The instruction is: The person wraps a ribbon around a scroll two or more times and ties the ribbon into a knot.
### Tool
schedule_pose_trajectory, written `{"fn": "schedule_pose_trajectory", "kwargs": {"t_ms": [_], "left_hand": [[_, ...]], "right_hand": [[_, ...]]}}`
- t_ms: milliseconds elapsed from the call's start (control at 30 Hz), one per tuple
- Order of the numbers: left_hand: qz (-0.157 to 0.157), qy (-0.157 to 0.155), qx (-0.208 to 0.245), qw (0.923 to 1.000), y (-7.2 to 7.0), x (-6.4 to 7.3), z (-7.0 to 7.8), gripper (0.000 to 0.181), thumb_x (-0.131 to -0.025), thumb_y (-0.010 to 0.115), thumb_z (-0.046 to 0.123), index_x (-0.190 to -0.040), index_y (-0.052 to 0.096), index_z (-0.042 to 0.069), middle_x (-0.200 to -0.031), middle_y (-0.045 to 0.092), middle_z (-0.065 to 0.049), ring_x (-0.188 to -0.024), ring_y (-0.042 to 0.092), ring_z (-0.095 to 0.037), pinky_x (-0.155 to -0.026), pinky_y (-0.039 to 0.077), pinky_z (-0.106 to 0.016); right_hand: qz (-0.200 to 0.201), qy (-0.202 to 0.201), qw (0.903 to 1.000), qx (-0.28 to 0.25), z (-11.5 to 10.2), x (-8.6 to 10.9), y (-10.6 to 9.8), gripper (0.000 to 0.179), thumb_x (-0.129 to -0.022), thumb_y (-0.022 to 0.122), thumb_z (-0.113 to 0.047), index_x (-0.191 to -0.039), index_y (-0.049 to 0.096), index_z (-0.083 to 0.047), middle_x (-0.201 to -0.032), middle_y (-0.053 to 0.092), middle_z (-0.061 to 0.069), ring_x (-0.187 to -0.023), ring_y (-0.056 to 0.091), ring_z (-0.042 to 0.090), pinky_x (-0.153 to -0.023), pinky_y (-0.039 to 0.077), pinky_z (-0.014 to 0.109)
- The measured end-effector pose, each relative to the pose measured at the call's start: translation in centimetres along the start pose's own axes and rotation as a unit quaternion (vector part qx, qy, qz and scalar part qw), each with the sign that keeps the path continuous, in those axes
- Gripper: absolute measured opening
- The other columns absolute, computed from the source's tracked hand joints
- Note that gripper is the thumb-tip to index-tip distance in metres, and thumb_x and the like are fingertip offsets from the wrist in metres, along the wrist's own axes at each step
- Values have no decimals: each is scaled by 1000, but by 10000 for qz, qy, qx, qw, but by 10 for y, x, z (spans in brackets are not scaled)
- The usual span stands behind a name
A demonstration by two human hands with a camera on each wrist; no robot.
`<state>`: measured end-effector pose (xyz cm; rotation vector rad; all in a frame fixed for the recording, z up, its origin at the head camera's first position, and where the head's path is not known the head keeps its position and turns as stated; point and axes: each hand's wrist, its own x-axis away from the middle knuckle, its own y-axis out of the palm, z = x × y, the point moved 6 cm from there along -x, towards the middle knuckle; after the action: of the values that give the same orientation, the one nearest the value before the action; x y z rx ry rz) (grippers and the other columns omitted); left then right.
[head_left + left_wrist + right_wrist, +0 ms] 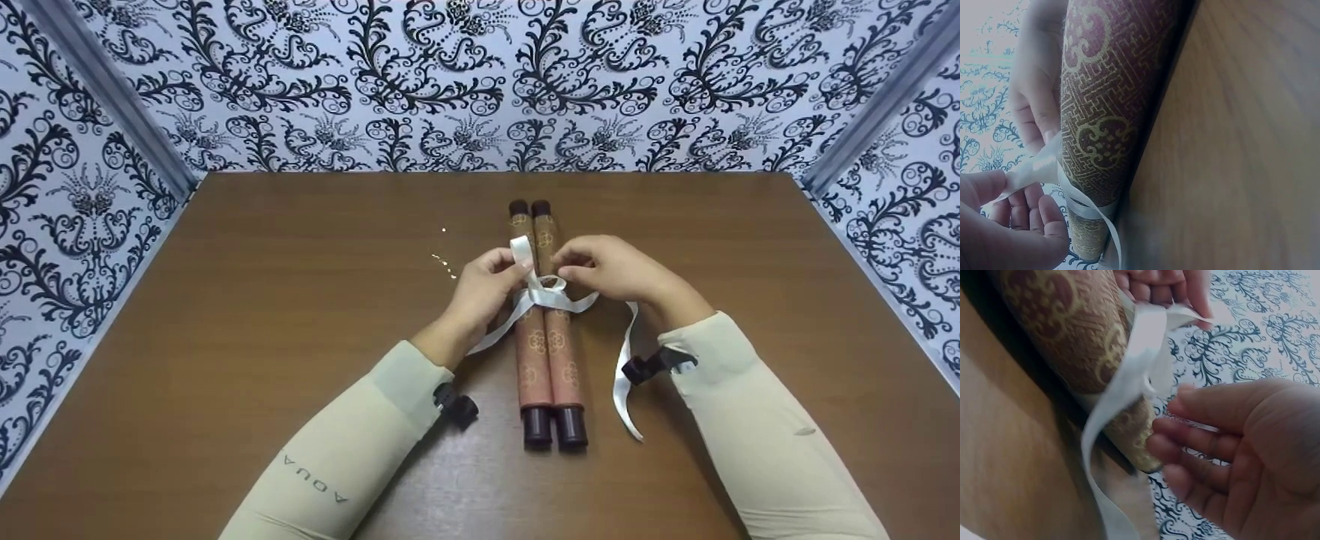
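Two scrolls in patterned reddish-gold cloth with dark end knobs lie side by side on the table. A white ribbon passes around them near the middle, with a small loop on top. My left hand pinches a raised length of the ribbon between thumb and finger, above the left scroll. Over the right scroll, my right hand has its fingers loosely bent beside the small loop. In the right wrist view, a gap shows between the thumb and fingers of that hand, the ribbon just beyond their tips.
One ribbon tail hangs to the right across the brown table, and another runs left below the left wrist. Small shiny specks lie left of the scrolls. Patterned walls rise at the back and sides.
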<state>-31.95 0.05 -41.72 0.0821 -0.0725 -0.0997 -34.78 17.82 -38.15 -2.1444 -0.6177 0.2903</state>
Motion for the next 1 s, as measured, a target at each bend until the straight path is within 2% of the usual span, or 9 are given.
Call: {"fn": "schedule_pose_trajectory", "kwargs": {"t_ms": [133, 267, 400, 500, 633, 833, 1000], "left_hand": [[3, 17, -25, 10000, 0, 1, 1, 15, -96, 70, 14, -106, 71, 2, -87, 64, 3, -81, 59, -10, -77, 49, -24], [-50, -19, -69, 10000, 0, 1, 1, 16, -97, 70, 15, -107, 71, 3, -89, 64, 4, -82, 59, -10, -79, 50, -26], [-144, -80, -103, 9998, 0, 2, 0, 17, -99, 69, 18, -109, 71, 4, -92, 65, 4, -83, 59, -10, -81, 50, -30], [-169, -76, -95, 9998, 0, 1, -1, 17, -99, 69, 18, -109, 71, 5, -93, 64, 4, -83, 58, -10, -80, 49, -31], [-141, -17, -80, 9999, 0, 1, -1, 17, -98, 70, 18, -108, 71, 4, -91, 64, 3, -81, 58, -10, -78, 49, -29], [-79, 4, -109, 9999, -1, 1, 0, 18, -98, 71, 18, -108, 71, 4, -88, 64, 4, -81, 59, -12, -77, 48, -29], [-76, -3, -88, 9999, 0, 1, -1, 17, -97, 70, 17, -107, 71, 4, -86, 63, 4, -79, 58, -11, -75, 48, -28]], "right_hand": [[75, -189, 9998, -50, -5, -3, 6, 20, -97, 71, -12, -114, 74, -4, -110, 73, 13, -104, 66, 29, -93, 54, 46], [30, -368, 9992, 128, -7, -4, 11, 15, -96, 73, -13, -109, 78, -7, -103, 70, 10, -97, 62, 24, -87, 51, 39], [42, -507, 9986, 166, -8, -5, 14, 7, -96, 71, -12, -98, 77, -8, -92, 65, 6, -88, 57, 19, -80, 48, 34], [-15, -431, 9990, -142, -7, -4, 14, 7, -97, 70, -12, -92, 73, -8, -85, 63, 3, -81, 56, 16, -74, 48, 32], [-237, -259, 9971, -670, -7, -3, 15, 5, -96, 70, -11, -95, 71, -6, -82, 64, 1, -75, 58, 14, -68, 49, 27], [-629, -255, 9941, -841, -6, -2, 19, 18, -89, 81, -18, -96, 70, -5, -79, 61, -1, -72, 55, 11, -65, 46, 22], [-954, -250, 9923, -743, -7, -1, 23, 29, -82, 88, -21, -95, 67, -6, -76, 58, -3, -68, 53, 10, -61, 45, 23]]}}
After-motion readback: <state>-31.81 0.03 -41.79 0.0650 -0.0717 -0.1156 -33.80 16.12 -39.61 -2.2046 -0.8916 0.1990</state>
